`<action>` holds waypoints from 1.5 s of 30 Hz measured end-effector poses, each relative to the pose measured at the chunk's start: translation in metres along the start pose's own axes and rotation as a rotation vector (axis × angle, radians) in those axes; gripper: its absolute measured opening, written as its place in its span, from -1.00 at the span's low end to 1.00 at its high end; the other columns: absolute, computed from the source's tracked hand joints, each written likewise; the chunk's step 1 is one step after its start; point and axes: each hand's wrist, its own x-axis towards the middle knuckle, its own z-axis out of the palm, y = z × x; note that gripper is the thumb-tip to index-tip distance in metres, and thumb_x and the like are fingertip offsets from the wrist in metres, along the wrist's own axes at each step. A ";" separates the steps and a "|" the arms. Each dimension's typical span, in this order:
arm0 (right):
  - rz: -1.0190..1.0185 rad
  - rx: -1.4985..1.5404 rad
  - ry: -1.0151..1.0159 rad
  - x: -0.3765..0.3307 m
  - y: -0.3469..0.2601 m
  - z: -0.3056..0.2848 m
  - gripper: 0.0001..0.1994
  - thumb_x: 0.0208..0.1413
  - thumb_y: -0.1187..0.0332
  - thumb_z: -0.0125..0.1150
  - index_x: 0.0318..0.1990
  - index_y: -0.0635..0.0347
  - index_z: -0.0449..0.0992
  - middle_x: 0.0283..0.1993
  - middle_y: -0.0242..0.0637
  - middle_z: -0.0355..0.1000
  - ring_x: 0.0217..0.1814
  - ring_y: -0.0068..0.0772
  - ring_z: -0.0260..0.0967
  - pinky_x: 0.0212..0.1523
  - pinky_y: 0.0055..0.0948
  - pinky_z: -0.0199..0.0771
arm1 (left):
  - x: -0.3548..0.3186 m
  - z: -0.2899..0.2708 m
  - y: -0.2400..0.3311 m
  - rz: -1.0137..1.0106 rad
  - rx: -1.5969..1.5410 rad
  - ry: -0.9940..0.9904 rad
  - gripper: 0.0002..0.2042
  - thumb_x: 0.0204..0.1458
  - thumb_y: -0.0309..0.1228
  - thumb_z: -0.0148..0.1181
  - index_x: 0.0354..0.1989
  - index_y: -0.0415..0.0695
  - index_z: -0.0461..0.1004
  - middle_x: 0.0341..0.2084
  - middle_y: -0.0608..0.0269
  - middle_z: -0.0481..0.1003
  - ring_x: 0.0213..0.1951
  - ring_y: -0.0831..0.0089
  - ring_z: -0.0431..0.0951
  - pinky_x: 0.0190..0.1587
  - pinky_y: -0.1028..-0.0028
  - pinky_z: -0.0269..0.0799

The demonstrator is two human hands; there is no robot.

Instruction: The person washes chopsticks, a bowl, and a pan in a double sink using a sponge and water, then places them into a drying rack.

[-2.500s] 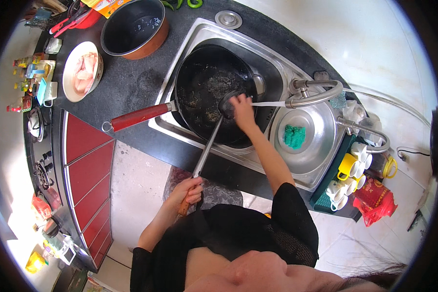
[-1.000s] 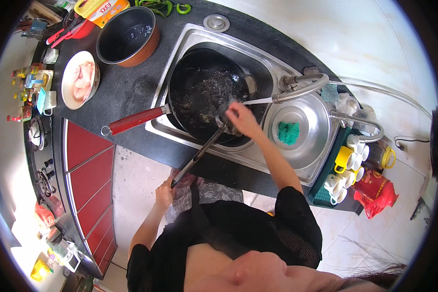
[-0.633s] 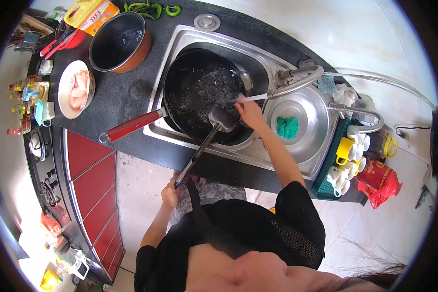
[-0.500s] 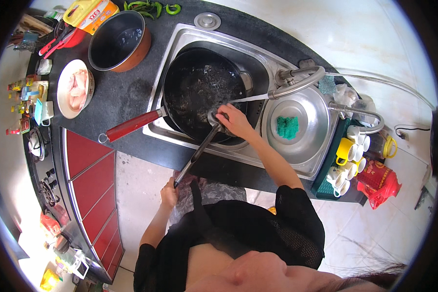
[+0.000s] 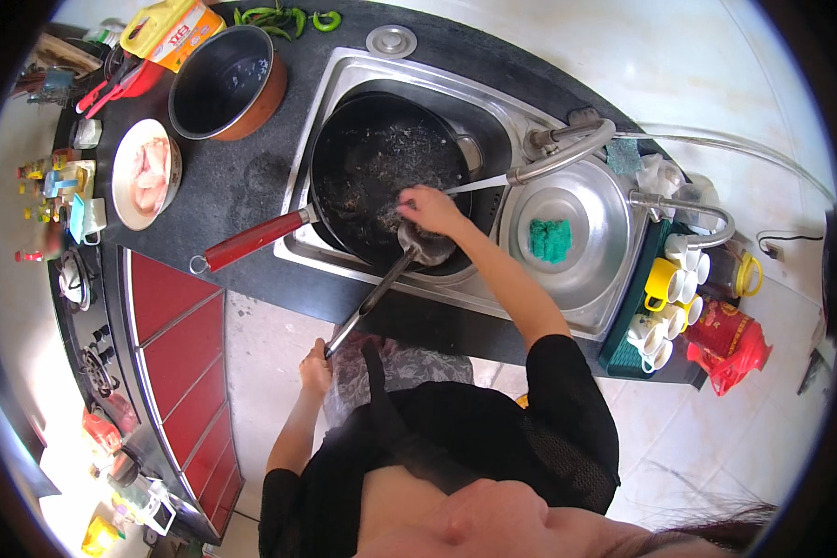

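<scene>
The right hand [image 5: 430, 209] is now planted inside the wok [image 5: 391, 177], fingers bent down on the ladle's [image 5: 381, 284] bowl end at the pan's lower right rim. Whether a scrubber is tucked under the palm can't be made out. A second ago that hand was placed a bit further right along the rim, so it's been slid toward the middle of the frame, which reads like scrubbing being worked across the dirty black surface under the thin stream from the tap [image 5: 558, 153].

The left hand [image 5: 316, 365] is closed round the ladle's handle tip, low in the frame near the body, about where it was kept before.

The ladle's long axis is laid diagonally, bowl to the upper right, handle to the lower left. The wok's red handle [image 5: 251, 240] is pointed left and slightly down, out over the dark counter [image 5: 251, 181] from the sink [image 5: 493, 102].
</scene>
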 end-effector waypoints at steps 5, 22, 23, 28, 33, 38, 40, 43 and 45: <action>0.338 -0.192 0.202 -0.022 0.082 -0.006 -0.80 -0.06 0.22 0.04 -0.39 0.16 0.34 -0.41 -0.08 0.31 -0.28 -0.02 0.28 -0.36 -0.15 0.27 | -0.002 0.004 0.001 -0.045 0.031 0.011 -0.78 -0.26 -0.54 0.00 -0.39 -0.09 0.16 -0.52 0.01 0.40 -0.40 0.01 0.41 -0.39 0.13 0.27; 0.216 -0.124 0.518 -0.050 0.039 -0.018 -0.75 0.04 0.28 -0.07 -0.23 0.27 0.19 -0.27 -0.06 0.24 -0.34 -0.05 0.30 -0.37 -0.24 0.35 | -0.003 -0.011 -0.006 0.092 -0.090 0.005 -0.85 -0.21 -0.51 -0.01 -0.42 -0.08 0.22 -0.59 -0.03 0.39 -0.44 -0.05 0.39 -0.42 0.12 0.27; 0.336 0.175 0.475 -0.047 0.037 -0.024 -0.75 0.04 0.26 -0.06 -0.21 0.24 0.20 -0.27 -0.12 0.25 -0.34 -0.13 0.30 -0.39 -0.28 0.34 | -0.003 -0.017 -0.003 0.108 -0.076 0.023 -0.86 -0.19 -0.50 0.00 -0.42 -0.08 0.22 -0.59 -0.03 0.39 -0.45 -0.05 0.40 -0.43 0.13 0.27; 0.771 1.129 0.384 -0.030 0.051 -0.035 -0.68 0.02 0.20 -0.02 -0.06 -0.01 0.18 -0.16 -0.40 0.26 -0.21 -0.47 0.21 -0.40 -0.41 0.29 | -0.001 -0.078 0.007 0.136 0.097 0.215 -0.88 -0.13 -0.44 0.04 -0.40 -0.06 0.26 -0.62 0.01 0.39 -0.50 0.01 0.42 -0.49 0.15 0.30; 0.758 1.024 0.205 -0.012 0.057 -0.001 -0.64 -0.02 0.18 0.05 -0.06 -0.04 0.17 -0.11 -0.41 0.22 -0.13 -0.44 0.15 -0.35 -0.35 0.27 | -0.025 -0.215 0.026 0.089 0.301 0.471 -0.90 -0.15 -0.44 0.05 -0.43 -0.07 0.29 -0.59 0.03 0.41 -0.51 0.06 0.44 -0.51 0.18 0.32; 0.693 1.043 0.182 -0.033 0.044 -0.008 -0.74 -0.01 0.19 0.04 -0.20 0.02 0.23 -0.26 -0.44 0.21 -0.23 -0.48 0.16 -0.44 -0.41 0.27 | -0.022 -0.305 0.047 0.063 0.399 0.491 -0.88 -0.14 -0.47 0.03 -0.39 -0.12 0.28 -0.61 0.02 0.39 -0.47 0.05 0.42 -0.48 0.20 0.30; 0.714 1.047 0.177 -0.036 0.047 -0.001 -0.78 0.00 0.20 0.04 -0.25 0.03 0.23 -0.32 -0.45 0.20 -0.29 -0.51 0.16 -0.48 -0.43 0.26 | -0.015 -0.321 0.049 0.017 0.306 0.454 -0.86 -0.12 -0.42 0.06 -0.38 -0.15 0.32 -0.60 0.00 0.40 -0.44 0.05 0.43 -0.45 0.21 0.30; 0.703 1.040 0.205 -0.040 0.035 0.005 -0.80 -0.01 0.19 0.04 -0.31 0.02 0.24 -0.42 -0.46 0.18 -0.39 -0.55 0.14 -0.52 -0.48 0.24 | 0.016 -0.325 0.036 0.117 0.261 0.353 -0.84 -0.13 -0.39 0.08 -0.38 -0.18 0.35 -0.59 -0.02 0.41 -0.43 0.05 0.43 -0.41 0.23 0.30; 0.702 1.043 0.209 -0.046 0.043 0.005 -0.80 -0.01 0.19 0.04 -0.31 0.01 0.24 -0.43 -0.46 0.16 -0.39 -0.55 0.13 -0.49 -0.46 0.23 | 0.044 -0.318 0.043 0.159 0.202 0.286 -0.83 -0.14 -0.38 0.10 -0.40 -0.20 0.36 -0.58 -0.04 0.40 -0.42 0.05 0.43 -0.40 0.25 0.30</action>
